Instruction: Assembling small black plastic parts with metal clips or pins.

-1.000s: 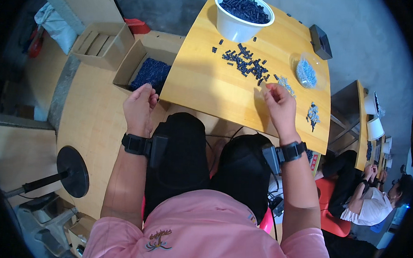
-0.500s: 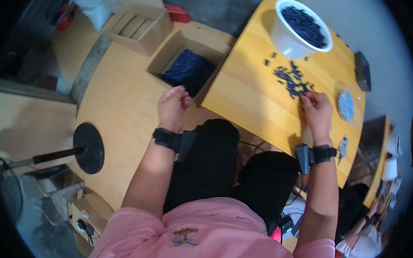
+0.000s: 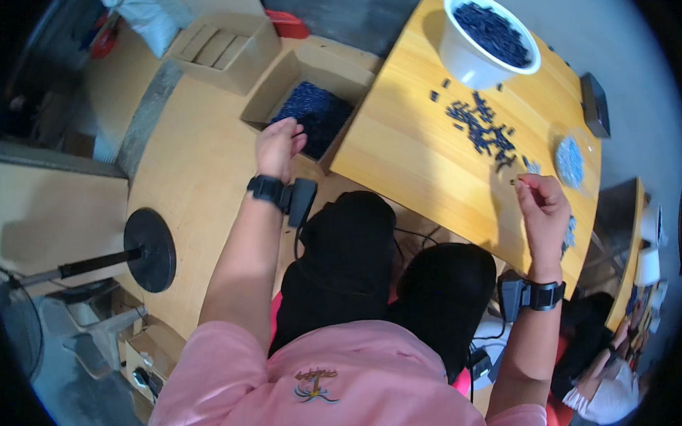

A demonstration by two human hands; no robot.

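Note:
My left hand (image 3: 278,146) reaches out over the near edge of a cardboard box (image 3: 280,79) filled with small dark blue parts. Its fingers are loosely apart and I see nothing in them. My right hand (image 3: 543,209) hovers over the wooden table (image 3: 405,143) and pinches a small dark part between thumb and fingertips. Just beyond it lies a scattered pile of small dark parts (image 3: 481,131). A white bowl (image 3: 463,60) full of the same parts stands at the table's far end. Both wrists wear black bands.
A clear bag of pale small pieces (image 3: 569,162) and a black box (image 3: 594,104) lie at the table's right. An empty cardboard box (image 3: 222,48) sits on the floor at the left, beside a black round stand base (image 3: 150,250). Another person's arm (image 3: 612,369) shows at lower right.
My left hand has moved away from my lap and out over the box of dark parts. My right hand has stayed by the pile on the table.

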